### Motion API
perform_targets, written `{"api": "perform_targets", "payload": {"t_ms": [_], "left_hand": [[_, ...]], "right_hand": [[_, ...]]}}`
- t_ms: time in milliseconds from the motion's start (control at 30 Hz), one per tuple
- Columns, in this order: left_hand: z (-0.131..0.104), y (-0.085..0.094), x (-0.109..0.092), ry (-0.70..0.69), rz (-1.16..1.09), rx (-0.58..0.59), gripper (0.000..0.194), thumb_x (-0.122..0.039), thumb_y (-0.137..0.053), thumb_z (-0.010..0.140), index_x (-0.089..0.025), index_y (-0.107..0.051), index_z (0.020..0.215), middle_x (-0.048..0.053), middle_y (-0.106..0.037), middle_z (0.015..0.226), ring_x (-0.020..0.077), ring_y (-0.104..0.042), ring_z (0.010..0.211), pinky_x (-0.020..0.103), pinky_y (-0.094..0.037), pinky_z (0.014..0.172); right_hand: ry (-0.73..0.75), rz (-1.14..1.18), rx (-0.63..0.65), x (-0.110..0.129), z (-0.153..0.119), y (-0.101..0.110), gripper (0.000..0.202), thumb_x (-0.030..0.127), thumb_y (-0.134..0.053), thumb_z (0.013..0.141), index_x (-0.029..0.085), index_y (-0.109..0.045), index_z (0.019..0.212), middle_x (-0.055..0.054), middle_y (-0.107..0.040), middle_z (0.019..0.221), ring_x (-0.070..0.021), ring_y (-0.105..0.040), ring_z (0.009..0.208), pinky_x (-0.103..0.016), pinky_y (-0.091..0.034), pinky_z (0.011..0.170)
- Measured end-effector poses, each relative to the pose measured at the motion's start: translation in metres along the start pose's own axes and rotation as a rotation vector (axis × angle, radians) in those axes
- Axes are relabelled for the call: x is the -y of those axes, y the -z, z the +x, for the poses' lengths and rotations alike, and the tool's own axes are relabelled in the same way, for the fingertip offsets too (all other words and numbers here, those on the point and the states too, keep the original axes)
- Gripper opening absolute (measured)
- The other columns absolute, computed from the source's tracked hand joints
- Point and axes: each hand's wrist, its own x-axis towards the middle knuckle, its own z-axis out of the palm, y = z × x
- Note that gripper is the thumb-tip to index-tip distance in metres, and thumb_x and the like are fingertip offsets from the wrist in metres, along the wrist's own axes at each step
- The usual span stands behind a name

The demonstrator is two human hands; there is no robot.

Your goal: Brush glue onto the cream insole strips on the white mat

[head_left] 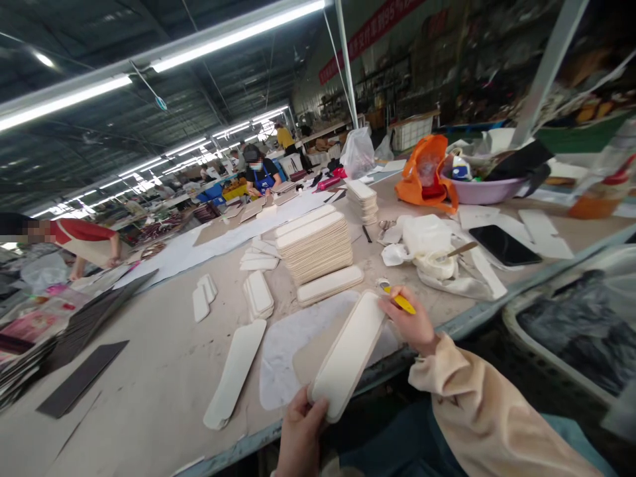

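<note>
My left hand [302, 427] pinches the near end of a long white panel [348, 354] with rounded corners and a beige rim. The panel is tilted over the table's front edge. At its far end, my right hand [415, 321] is closed around a small yellow-handled tool [400, 301]; its tip is too small to make out. The fingers of that hand also touch the panel's edge. Beneath the panel lies a pale rounded sheet [283, 351]. A tall stack of similar panels [315, 248] stands just beyond, with a low pile [330, 285] before it.
Left of the sheet lie white strips [236, 374] and small pieces [258, 295]. To the right are a black phone [504, 245], a tape roll [437, 265], an orange bag [422, 175] and a purple basin [489, 191]. A lined basket [571, 324] stands beside the table. Other people work farther off.
</note>
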Motion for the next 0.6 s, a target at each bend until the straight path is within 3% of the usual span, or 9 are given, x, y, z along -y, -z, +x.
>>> {"api": "perform_targets", "payload": {"t_ms": [167, 400, 600], "left_hand": [[0.029, -0.005, -0.036, -0.026, 0.064, 0.107, 0.039, -0.033, -0.079, 0.060, -0.013, -0.070, 0.092, 0.005, -0.069, 0.078, 0.0159, -0.060, 0.070, 0.026, -0.050, 0.065], [0.100, -0.015, -0.085, -0.091, 0.041, 0.064, 0.037, -0.029, -0.081, 0.055, -0.011, -0.068, 0.084, 0.005, -0.068, 0.076, 0.0147, -0.060, 0.069, 0.026, -0.049, 0.064], [0.156, -0.021, -0.105, -0.133, -0.012, 0.020, 0.041, -0.028, -0.083, 0.047, -0.011, -0.066, 0.080, 0.003, -0.067, 0.070, 0.0128, -0.059, 0.063, 0.026, -0.048, 0.061]], "right_hand": [[0.041, -0.001, -0.047, 0.001, 0.026, -0.009, 0.034, 0.041, -0.070, 0.071, 0.024, -0.041, 0.079, 0.008, -0.038, 0.059, -0.0101, -0.036, 0.050, -0.024, -0.031, 0.047], [0.062, -0.051, -0.019, -0.013, 0.076, -0.015, 0.037, 0.039, -0.073, 0.068, 0.024, -0.042, 0.081, 0.006, -0.052, 0.066, -0.0120, -0.049, 0.060, -0.026, -0.041, 0.060], [-0.018, -0.067, -0.007, -0.031, 0.110, -0.021, 0.046, 0.042, -0.078, 0.059, 0.024, -0.043, 0.082, 0.003, -0.059, 0.069, -0.0150, -0.055, 0.065, -0.028, -0.044, 0.062]]}}
